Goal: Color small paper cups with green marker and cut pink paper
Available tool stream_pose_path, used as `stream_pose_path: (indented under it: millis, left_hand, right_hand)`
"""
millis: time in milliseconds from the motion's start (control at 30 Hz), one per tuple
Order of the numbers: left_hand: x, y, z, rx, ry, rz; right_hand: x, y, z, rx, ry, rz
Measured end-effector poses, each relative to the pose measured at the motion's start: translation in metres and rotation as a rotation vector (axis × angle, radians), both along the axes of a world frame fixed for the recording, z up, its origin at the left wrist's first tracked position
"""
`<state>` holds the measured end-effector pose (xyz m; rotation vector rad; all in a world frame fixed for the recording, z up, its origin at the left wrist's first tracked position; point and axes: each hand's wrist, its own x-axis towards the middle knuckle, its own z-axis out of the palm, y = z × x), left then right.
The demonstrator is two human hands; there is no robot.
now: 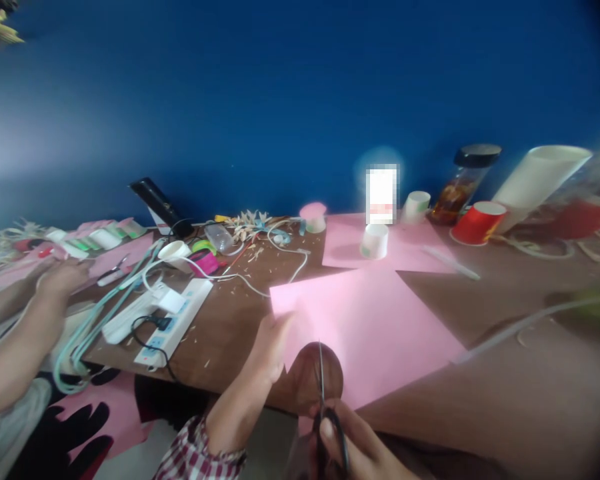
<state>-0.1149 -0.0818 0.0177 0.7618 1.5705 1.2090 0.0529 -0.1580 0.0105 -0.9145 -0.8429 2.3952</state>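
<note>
A large pink paper sheet (375, 327) lies over the table's front part, with a rounded piece cut out of its near edge. My left hand (277, 340) grips the sheet by its left side, left of the cut-out. In my right hand (357, 443) is a pair of black-handled scissors (330, 437), the thumb on the handle loop. Their blades point away from me across the cut-out, the tips reaching the paper's edge. Just beyond the sheet, a white paper cup (375, 241) stands on a second pink sheet (340, 243).
A co-worker's hands (63, 277) are at the left, near pink paper and several cups. A white power strip (175, 323) with cables lies between us. At the back right stand a red cup (479, 223), a dark-lidded bottle (465, 183) and a leaning white tube (543, 180).
</note>
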Motion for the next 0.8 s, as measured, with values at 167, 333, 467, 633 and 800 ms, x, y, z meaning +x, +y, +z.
stream_pose_path:
  millis: [167,333,467,633,800]
  left_hand:
    - [0.013,-0.007,0.012,-0.071,0.045,0.082]
    - [0.017,-0.012,0.012,-0.095,0.031,0.055]
    - [0.021,-0.014,0.012,-0.074,-0.025,0.046]
    - [0.025,-0.015,0.015,-0.083,0.016,0.037]
    - [0.023,-0.015,0.010,-0.057,0.019,0.024]
  right_hand:
    - [-0.016,0.001,-0.008,0.001,-0.015,-0.195]
    - [-0.017,0.004,-0.006,-0.008,-0.034,-0.272]
    - [-0.012,0.007,-0.005,0.012,-0.067,-0.241]
    - [-0.009,0.009,-0.008,0.086,-0.088,-0.231]
    - [-0.009,0.009,-0.014,0.140,-0.060,-0.245]
